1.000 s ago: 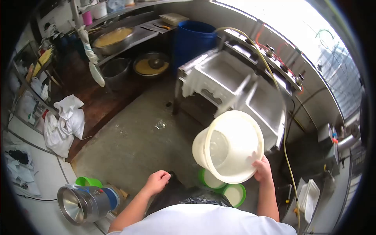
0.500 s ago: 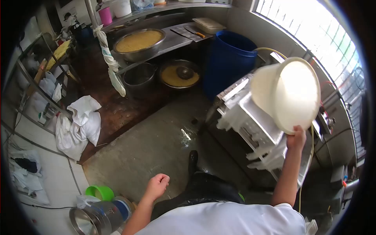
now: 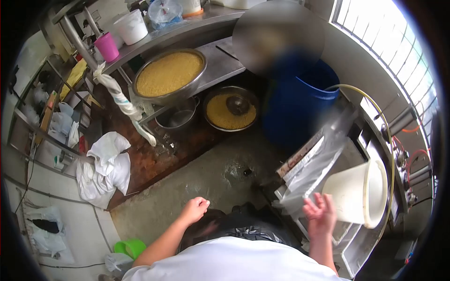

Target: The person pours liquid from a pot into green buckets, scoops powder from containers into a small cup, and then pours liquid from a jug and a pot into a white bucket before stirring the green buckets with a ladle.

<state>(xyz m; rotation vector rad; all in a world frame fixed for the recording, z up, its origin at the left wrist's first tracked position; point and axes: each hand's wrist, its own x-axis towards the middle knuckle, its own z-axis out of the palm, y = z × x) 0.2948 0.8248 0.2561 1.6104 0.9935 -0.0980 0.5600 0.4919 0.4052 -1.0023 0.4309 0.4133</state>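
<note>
My right hand (image 3: 321, 216) is open, its fingers apart, just left of a white plastic bucket (image 3: 347, 194). The bucket lies on its side over white trays (image 3: 347, 255), its mouth facing right. Clear plastic sheeting (image 3: 311, 175) drapes over the trays beside my fingers. My left hand (image 3: 194, 209) hangs over the floor with its fingers curled together, and nothing shows in it.
A blue barrel (image 3: 293, 110) stands ahead, with a yellow hose (image 3: 385, 122) curving from it. Two metal basins of yellow grain-like food (image 3: 168, 75) (image 3: 222, 111) sit ahead. White sacks (image 3: 107, 164) and a green bucket (image 3: 132, 248) are at left. A blurred patch hides the upper middle.
My right hand has let go of the white bucket, which has come down onto the trays. My left hand stays low with curled fingers. The view has shifted.
</note>
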